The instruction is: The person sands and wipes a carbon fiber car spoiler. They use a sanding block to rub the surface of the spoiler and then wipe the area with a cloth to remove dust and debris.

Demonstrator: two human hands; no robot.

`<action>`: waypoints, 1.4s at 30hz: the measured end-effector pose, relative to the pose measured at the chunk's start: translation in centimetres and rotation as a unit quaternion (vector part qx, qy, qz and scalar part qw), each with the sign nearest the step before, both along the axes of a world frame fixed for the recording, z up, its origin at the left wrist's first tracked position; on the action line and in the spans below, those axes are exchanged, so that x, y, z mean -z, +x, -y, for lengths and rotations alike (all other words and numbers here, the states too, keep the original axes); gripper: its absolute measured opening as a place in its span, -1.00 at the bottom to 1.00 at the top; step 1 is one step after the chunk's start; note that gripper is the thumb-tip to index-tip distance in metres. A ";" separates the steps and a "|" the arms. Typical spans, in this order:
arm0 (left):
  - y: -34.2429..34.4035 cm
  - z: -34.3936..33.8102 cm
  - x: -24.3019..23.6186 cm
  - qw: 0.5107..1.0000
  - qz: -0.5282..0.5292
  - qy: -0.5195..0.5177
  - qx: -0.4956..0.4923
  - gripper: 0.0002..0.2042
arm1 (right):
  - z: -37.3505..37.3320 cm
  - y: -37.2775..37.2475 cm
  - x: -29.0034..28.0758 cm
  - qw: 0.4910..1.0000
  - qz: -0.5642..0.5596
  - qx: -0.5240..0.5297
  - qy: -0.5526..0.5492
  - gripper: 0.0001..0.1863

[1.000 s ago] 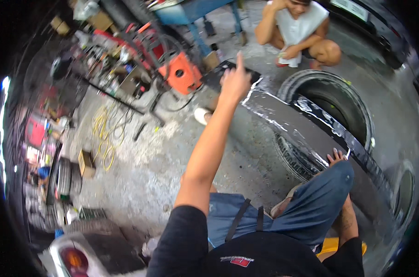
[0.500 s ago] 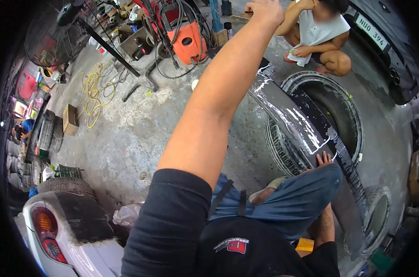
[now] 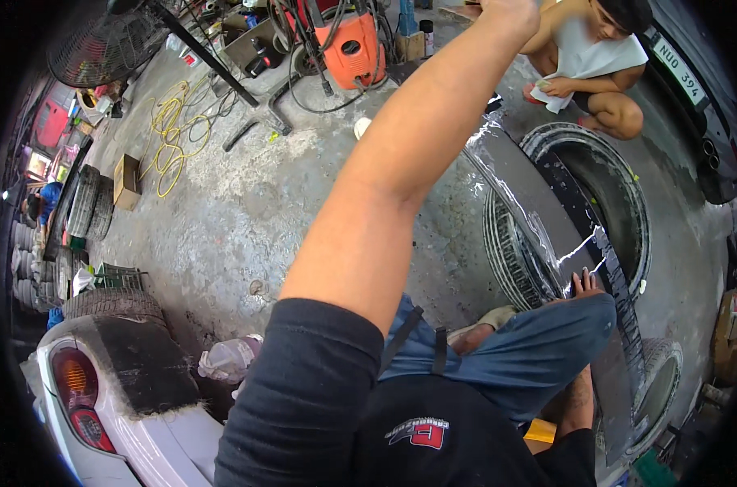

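Observation:
My left arm stretches far forward across the view, and my left hand (image 3: pixel 510 11) is cut by the top edge, its fingers hidden. My right hand (image 3: pixel 586 286) lies with fingers spread on a long dark grey panel (image 3: pixel 539 199), just past my bent knee. Glossy white reflections run along the panel's surface and edges. The panel slants from upper left to lower right and rests over the tyres: a large tyre (image 3: pixel 640 195) in the middle and a smaller tyre (image 3: pixel 664 390) near its lower end. A black strip (image 3: pixel 563 183) runs along the panel's right side.
A person (image 3: pixel 599 61) in a white top crouches beyond the panel, beside a dark car (image 3: pixel 701 105). At the back stand an orange pressure washer (image 3: pixel 352 53) and a fan (image 3: pixel 100 49). A yellow hose (image 3: pixel 169 130) lies on the floor. A white car part with a tail light (image 3: pixel 80 381) sits at lower left.
The scene has shifted slightly right in the view. My left hand has moved further up and right, mostly out of frame. My right hand stays on the panel. The crouching person's head has tilted.

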State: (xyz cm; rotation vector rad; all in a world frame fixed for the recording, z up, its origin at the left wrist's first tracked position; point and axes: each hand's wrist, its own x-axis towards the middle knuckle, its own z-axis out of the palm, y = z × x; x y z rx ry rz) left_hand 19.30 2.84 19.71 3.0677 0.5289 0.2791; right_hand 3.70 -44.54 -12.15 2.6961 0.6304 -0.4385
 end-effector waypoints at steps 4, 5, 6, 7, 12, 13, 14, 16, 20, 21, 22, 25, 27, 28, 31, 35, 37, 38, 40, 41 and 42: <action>-2.3 -0.8 5.0 0.981 0.149 -0.042 0.118 -0.42 | 1.7 -0.6 1.8 0.999 0.035 0.005 0.037 -0.32; -3.7 -0.5 7.3 0.979 0.153 -0.038 0.131 -0.36 | 2.1 -0.6 2.3 0.997 0.051 0.011 0.053 -0.32; -4.9 -0.1 10.1 0.976 0.160 -0.032 0.145 -0.31 | 3.2 0.4 3.7 0.999 0.034 0.023 0.036 -0.20; -6.1 0.1 13.0 0.978 0.138 -0.056 0.145 -0.22 | 4.0 1.5 5.3 0.999 0.016 0.030 0.021 -0.08; -17.6 3.0 27.7 0.897 0.082 -0.391 0.192 -0.61 | 1.6 1.7 2.5 0.995 -0.079 0.064 -0.023 0.04; -20.6 3.5 31.4 0.906 0.154 -0.366 0.145 -0.64 | 0.9 1.6 2.3 0.994 -0.078 0.079 -0.023 0.04; -22.8 4.2 33.8 0.893 0.169 -0.399 0.122 -0.65 | 0.5 1.9 2.6 0.996 -0.067 0.065 -0.016 -0.03; -25.6 5.5 37.9 0.871 0.183 -0.447 0.090 -0.65 | 2.4 1.3 5.7 0.996 -0.051 0.067 -0.015 -0.10; -27.6 8.5 41.4 0.841 0.093 -0.533 0.033 -0.64 | 9.0 -1.9 10.4 0.984 0.086 0.099 0.117 -0.32; -28.2 8.7 41.9 0.839 0.065 -0.541 0.017 -0.64 | 10.3 -3.9 9.9 0.959 0.081 0.117 0.243 -0.31; -28.8 8.2 42.9 0.836 0.037 -0.547 0.005 -0.64 | 10.8 -6.1 8.9 0.917 0.084 0.133 0.366 -0.30; -30.0 5.6 46.3 0.833 0.030 -0.552 -0.015 -0.68 | 10.6 -10.0 5.6 0.954 0.125 0.188 0.198 -0.21; -29.3 5.8 46.4 0.825 0.002 -0.564 -0.022 -0.66 | 12.2 -13.1 4.0 0.926 0.164 0.258 0.222 -0.13; -28.8 6.7 45.2 0.813 -0.015 -0.581 -0.036 -0.64 | 15.0 -15.4 4.3 0.917 0.173 0.296 0.204 -0.13; -29.1 6.4 45.7 0.842 0.015 -0.539 0.035 -0.60 | 18.6 -19.6 5.2 0.821 0.224 0.490 0.190 -0.14; -30.5 5.7 46.7 0.833 -0.052 -0.551 0.009 -0.55 | 23.8 -22.5 7.4 0.543 0.263 0.731 0.319 0.05; -31.1 4.8 47.3 0.824 -0.047 -0.564 0.003 -0.54 | 24.8 -24.0 8.2 0.465 0.290 0.741 0.387 0.04; -31.3 4.8 47.1 0.825 -0.053 -0.562 0.007 -0.54 | 25.2 -24.9 9.0 0.496 0.420 0.661 0.376 -0.12; -31.5 4.7 46.5 0.873 -0.093 -0.479 0.020 -0.51 | 26.1 -28.9 8.4 0.513 0.395 0.650 0.399 -0.31; -31.5 4.5 47.0 0.872 -0.096 -0.479 0.028 -0.51 | 27.4 -30.8 9.0 0.507 0.400 0.653 0.395 -0.31; -31.6 4.4 47.4 0.871 -0.102 -0.479 0.035 -0.50 | 28.5 -32.6 9.7 0.442 0.456 0.659 0.403 -0.36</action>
